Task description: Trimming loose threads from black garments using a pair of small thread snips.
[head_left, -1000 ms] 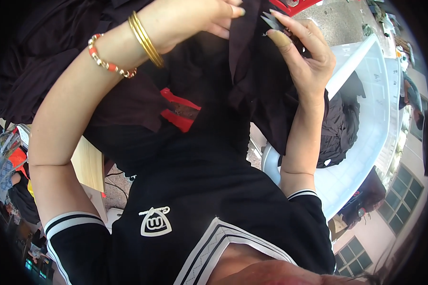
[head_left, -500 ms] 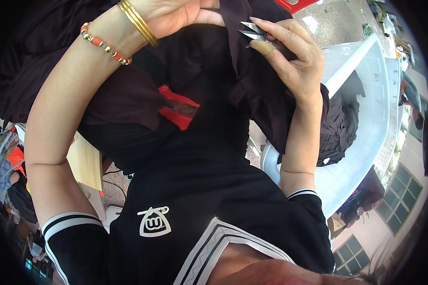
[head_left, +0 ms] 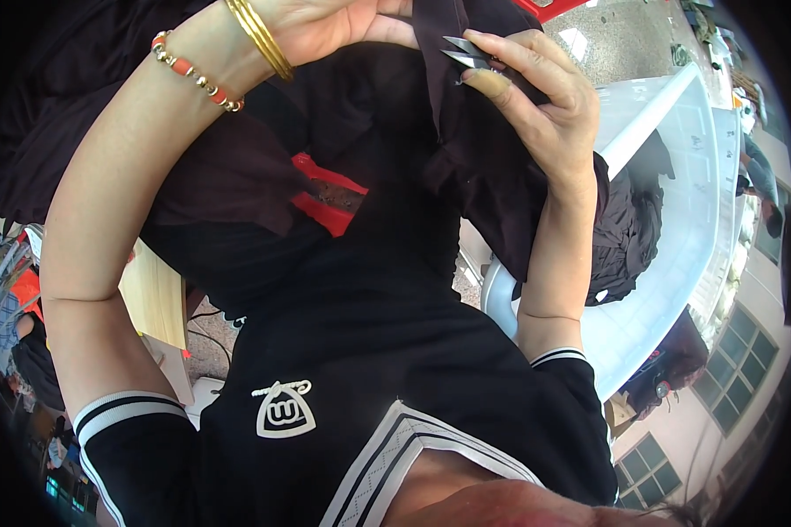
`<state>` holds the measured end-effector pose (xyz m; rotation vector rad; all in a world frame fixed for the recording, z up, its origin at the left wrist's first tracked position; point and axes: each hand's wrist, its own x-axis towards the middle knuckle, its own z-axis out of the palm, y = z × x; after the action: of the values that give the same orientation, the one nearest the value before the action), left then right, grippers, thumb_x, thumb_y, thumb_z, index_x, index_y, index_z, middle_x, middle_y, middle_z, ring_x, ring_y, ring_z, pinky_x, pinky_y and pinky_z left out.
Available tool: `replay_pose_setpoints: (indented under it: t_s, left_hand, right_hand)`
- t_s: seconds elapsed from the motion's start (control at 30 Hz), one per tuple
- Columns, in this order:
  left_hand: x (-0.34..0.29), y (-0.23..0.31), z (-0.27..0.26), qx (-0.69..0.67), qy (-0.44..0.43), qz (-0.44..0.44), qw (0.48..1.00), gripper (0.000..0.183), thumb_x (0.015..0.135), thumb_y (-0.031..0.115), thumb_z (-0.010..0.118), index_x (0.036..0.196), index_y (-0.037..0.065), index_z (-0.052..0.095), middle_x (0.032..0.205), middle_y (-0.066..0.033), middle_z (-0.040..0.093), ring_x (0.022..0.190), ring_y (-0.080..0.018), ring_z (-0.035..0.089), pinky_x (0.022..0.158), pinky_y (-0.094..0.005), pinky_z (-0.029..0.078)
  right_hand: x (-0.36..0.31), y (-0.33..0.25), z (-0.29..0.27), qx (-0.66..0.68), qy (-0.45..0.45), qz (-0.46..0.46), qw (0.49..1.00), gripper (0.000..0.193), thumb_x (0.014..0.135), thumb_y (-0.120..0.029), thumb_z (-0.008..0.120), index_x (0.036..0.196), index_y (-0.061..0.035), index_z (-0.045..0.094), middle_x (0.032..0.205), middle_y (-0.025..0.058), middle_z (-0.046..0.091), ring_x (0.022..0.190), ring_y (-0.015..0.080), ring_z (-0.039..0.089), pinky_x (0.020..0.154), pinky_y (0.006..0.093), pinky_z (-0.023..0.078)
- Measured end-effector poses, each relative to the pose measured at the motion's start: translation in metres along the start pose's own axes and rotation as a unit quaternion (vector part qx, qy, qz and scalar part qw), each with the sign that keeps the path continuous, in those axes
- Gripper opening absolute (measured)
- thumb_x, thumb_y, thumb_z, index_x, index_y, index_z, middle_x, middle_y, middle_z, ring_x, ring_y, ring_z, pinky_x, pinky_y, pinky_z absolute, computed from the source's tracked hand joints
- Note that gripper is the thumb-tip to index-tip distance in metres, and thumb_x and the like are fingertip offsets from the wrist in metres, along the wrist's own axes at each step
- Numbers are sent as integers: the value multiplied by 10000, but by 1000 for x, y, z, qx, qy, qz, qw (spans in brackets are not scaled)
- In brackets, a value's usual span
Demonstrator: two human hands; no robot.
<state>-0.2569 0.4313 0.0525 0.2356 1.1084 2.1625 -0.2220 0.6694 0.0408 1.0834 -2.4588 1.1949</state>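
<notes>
Dark brown-black cloth (head_left: pixel 479 176) is spread over my lap and raised toward the top of the head view. My left hand (head_left: pixel 347 28), partly cut off by the upper edge, grips a fold of it, and some fingers are hidden behind the cloth. Between the thumb and fingers of my right hand (head_left: pixel 540 92) is a small pair of thread snips (head_left: pixel 468 60). Their pointed blades are parted and lie right beside a narrow hanging strip of the cloth. I cannot make out whether they touch it.
To the right stands a large translucent plastic tub (head_left: pixel 677 290) with a heap of dark cloth (head_left: pixel 628 233) in it. Something red (head_left: pixel 330 198) shows between the folds on my lap. A light wooden board (head_left: pixel 154 294) is at the left, with cables (head_left: pixel 211 329) beside it.
Very little differs. The snips and my right thumb have shifted up slightly, and my left forearm has moved a touch. Both hands keep their hold.
</notes>
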Motion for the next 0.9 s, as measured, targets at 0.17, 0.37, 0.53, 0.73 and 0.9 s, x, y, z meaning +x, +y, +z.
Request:
replay_pose_setpoints:
  t_s: [0.17, 0.37, 0.53, 0.73, 0.9]
  left_hand:
    - [0, -3, -3, -32, -20, 2, 999, 380, 968, -1, 436, 1345, -14, 396, 1022, -54, 589, 928, -177, 627, 868, -394, 570]
    - [-1, -2, 6, 20, 10, 7, 1000, 374, 970, 11, 441, 1342, -12, 406, 1069, -65, 598, 961, -175, 626, 886, -381, 559]
    - [-1, -4, 11, 32, -3, 56, 998, 391, 967, 47, 479, 1348, -4, 409, 1101, -83, 604, 962, -175, 630, 875, -339, 550]
    - [-7, 10, 20, 269, 187, 28, 944, 165, 940, 164, 589, 1034, 37, 542, 909, -49, 628, 730, -120, 653, 595, -240, 550]
    - [-17, 12, 45, 452, 50, -172, 874, 373, 890, 373, 675, 897, 2, 631, 765, -51, 630, 623, -100, 610, 530, -223, 494]
  right_hand:
    - [-1, 4, 3, 2, 16, -26, 1000, 318, 723, -114, 797, 1035, -89, 737, 746, 16, 590, 656, 112, 576, 572, 231, 429]
    - [-1, 3, 8, 29, 46, 0, 999, 236, 758, -104, 794, 981, -60, 733, 718, 2, 593, 626, 78, 545, 549, 227, 408]
    - [-4, -8, 14, 29, -2, 167, 986, 192, 776, -176, 807, 890, -55, 710, 607, -43, 539, 553, 29, 473, 502, 202, 366]
    - [6, -22, 14, 315, 61, 375, 870, 43, 852, -53, 712, 864, -24, 683, 713, -55, 592, 618, 32, 509, 567, 180, 390]
    - [6, -15, 13, 360, 105, 352, 858, 66, 874, -85, 693, 813, -61, 686, 683, -66, 596, 551, 9, 468, 497, 175, 320]
